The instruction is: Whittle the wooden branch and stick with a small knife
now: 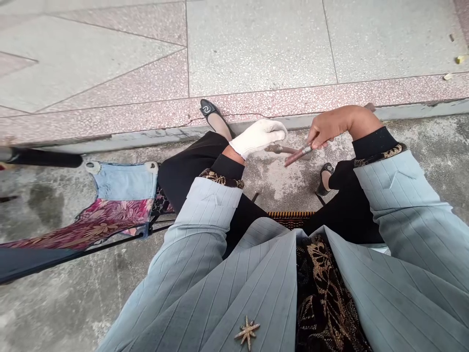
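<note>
My left hand [262, 137], in a white knitted glove, is closed with its fingers curled. A thin brownish stick-like piece [278, 148] shows just below its fingers, and I cannot tell whether the hand grips it. My bare right hand [339, 124] is closed round a stick-like tool [296, 156] with a reddish-brown end and a greyish band near the fingers. That end points down and to the left, crossing in front of the other piece. The rest of the tool is hidden by the hand, so its kind is unclear.
A woven seat edge [291, 220] lies between my knees. To the left stands a folding seat of patched denim and flowered cloth [120, 210], with a dark blurred bar [44, 157] above it. A low step [146, 137] runs across ahead, tiled beyond.
</note>
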Available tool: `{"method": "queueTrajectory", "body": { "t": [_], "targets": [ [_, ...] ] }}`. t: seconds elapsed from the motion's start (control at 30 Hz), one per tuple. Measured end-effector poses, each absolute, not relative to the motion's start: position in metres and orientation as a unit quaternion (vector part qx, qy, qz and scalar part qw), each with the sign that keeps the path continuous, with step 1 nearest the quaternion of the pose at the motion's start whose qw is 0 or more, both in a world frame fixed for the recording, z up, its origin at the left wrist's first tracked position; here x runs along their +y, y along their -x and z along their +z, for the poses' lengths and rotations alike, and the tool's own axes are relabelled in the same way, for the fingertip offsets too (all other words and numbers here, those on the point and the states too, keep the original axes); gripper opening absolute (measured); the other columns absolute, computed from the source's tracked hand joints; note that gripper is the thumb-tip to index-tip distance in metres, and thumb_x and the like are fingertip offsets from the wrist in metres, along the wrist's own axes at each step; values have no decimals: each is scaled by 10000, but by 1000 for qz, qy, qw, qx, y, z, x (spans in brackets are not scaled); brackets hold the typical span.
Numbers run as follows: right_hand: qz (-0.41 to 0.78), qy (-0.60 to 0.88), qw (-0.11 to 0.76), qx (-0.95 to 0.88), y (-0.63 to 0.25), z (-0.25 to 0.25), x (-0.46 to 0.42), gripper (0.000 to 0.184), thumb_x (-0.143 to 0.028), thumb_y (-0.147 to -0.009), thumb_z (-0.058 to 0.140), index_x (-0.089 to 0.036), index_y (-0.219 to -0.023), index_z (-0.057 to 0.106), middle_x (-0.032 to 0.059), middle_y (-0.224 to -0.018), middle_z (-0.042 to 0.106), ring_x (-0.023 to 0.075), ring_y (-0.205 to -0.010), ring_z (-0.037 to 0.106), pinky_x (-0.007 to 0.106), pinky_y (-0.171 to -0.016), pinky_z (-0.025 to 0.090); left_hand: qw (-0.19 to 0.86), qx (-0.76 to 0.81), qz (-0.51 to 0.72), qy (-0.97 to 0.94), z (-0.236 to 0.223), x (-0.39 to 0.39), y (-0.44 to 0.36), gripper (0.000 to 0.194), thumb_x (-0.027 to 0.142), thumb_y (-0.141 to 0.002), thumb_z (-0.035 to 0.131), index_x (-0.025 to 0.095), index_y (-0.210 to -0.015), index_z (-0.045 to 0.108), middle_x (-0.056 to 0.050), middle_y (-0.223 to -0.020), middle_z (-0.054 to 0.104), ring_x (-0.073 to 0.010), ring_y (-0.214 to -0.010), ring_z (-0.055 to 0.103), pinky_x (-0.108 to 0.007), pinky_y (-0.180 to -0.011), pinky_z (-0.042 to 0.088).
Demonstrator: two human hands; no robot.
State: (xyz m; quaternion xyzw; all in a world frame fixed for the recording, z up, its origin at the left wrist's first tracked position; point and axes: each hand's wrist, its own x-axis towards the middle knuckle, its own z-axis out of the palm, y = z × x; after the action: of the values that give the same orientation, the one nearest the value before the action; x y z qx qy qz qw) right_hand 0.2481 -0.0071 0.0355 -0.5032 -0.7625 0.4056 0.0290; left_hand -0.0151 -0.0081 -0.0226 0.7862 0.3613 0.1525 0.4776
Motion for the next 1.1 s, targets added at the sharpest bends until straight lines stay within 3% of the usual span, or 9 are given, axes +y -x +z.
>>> {"method": "queueTrajectory", "body": {
  "t": [0.13,0.23,0.33,0.47,0.57,0.67,0.9,1.1],
  "targets": [
    [546,428,24,-720,-245,56,-14,242,-435,-834,870,-207,-904,835,-12,-751,718,121,-664,618,250,-647,473,572,330,201,-723,-30,-10,12,264,390,-929,666,142,-985,736,-77,-951,764,-181,-867,709,-328,-852,572],
    [563,430,164,-687,-236,63,-21,163,-375,-863,844,-214,-857,822,-5,-732,707,120,-615,563,260,-602,454,590,307,219,-714,-31,-13,8,295,427,-964,622,157,-1033,722,-100,-1058,769,-190,-955,714,-341,-925,566],
    [543,453,302,-639,-225,62,-25,175,-337,-916,778,-217,-788,777,4,-746,701,120,-608,540,272,-603,456,536,326,171,-760,-29,-16,7,223,347,-951,606,159,-1002,715,-82,-1015,762,-182,-927,698,-339,-920,555],
    [500,482,383,-609,-216,60,-23,197,-327,-904,768,-222,-744,720,20,-725,676,140,-627,532,302,-620,471,498,355,100,-785,-36,-16,8,216,235,-845,636,171,-1042,699,-61,-997,749,-180,-882,691,-325,-845,552],
    [488,482,397,-610,-214,62,-24,193,-382,-870,799,-258,-756,704,45,-788,698,182,-678,551,340,-639,488,542,350,78,-760,-50,-15,7,425,204,-784,639,190,-1208,658,-75,-1071,743,-178,-863,698,-316,-781,559],
    [492,475,375,-626,-212,67,-29,239,-474,-842,800,-273,-771,693,45,-850,710,196,-718,568,349,-691,508,583,324,105,-738,-68,-16,0,646,218,-738,665,205,-1379,582,-95,-1169,733,-195,-952,708,-325,-820,576],
    [479,485,370,-631,-208,73,-34,347,-616,-799,778,-278,-845,712,53,-881,741,224,-783,591,371,-751,499,559,313,91,-763,-107,-25,-19,655,265,-720,702,207,-1366,614,-99,-1350,705,-216,-1149,686,-326,-945,570],
    [436,508,418,-614,-230,74,-29,352,-696,-804,748,-347,-854,732,100,-1019,762,327,-950,635,471,-799,514,528,364,183,-745,-118,-31,-23,966,264,-725,762,212,-1617,396,-189,-1515,595,-271,-1245,655,-383,-1012,551]
  ]
}}
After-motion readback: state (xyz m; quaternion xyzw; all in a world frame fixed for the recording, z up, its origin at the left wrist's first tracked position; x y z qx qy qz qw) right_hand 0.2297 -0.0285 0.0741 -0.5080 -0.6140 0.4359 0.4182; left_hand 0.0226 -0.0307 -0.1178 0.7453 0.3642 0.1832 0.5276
